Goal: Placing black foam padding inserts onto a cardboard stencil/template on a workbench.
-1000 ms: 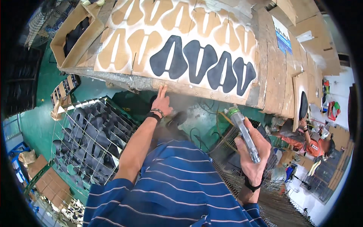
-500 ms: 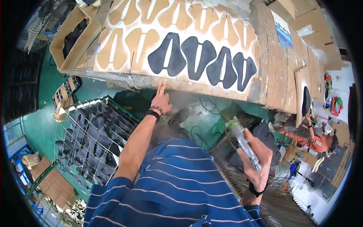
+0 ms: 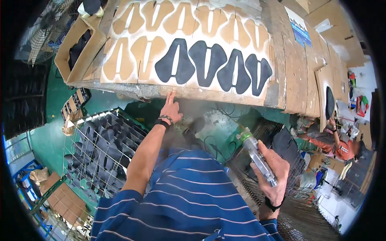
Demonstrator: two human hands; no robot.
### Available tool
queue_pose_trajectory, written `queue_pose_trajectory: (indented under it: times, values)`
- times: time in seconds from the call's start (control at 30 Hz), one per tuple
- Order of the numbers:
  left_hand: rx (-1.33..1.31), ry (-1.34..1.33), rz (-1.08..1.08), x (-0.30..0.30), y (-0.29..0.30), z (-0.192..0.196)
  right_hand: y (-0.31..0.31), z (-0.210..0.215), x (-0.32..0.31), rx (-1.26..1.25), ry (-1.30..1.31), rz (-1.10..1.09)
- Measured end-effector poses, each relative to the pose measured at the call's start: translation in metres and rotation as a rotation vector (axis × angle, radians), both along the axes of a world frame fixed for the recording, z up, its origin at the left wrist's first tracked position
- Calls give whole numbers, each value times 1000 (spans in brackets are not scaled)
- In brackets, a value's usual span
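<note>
My left hand (image 3: 171,108) rests with fingers stretched against the front edge of a wooden workbench (image 3: 209,95). On the bench lies a pale sheet with several dark saddle-shaped pieces (image 3: 209,62) and several tan ones (image 3: 136,52) of the same shape. My right hand (image 3: 273,170) is closed around a metal spray gun (image 3: 259,156) with a green cap, held low and to the right of the bench, nozzle pointing up toward it. A faint haze hangs below the bench edge.
A wire rack (image 3: 100,148) full of dark pieces stands at my left. An open cardboard box (image 3: 78,52) sits on the bench's left end. Another person (image 3: 333,140) in orange works at the right. Cardboard sheets (image 3: 64,199) lie on the green floor.
My right hand with the spray gun has dropped lower and away from the bench. The left hand has stayed on the bench edge.
</note>
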State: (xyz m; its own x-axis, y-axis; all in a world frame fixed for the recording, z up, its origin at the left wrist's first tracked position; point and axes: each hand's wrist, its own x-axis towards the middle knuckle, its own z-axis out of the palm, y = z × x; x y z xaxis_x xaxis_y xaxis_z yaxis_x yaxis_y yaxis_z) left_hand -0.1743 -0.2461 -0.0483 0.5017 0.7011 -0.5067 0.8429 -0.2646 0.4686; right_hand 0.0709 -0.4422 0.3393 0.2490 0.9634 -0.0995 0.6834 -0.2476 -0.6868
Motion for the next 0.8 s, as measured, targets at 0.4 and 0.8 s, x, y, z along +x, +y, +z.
queue_pose_trajectory:
  times: [0.4, 0.8]
  values:
    - [53, -64, -2, -5, -6, -9, 19, -2, -7, 14, -8, -78]
    - [176, -65, -213, -25, -9, -7, 59, 2, -31, -78, 44, 157]
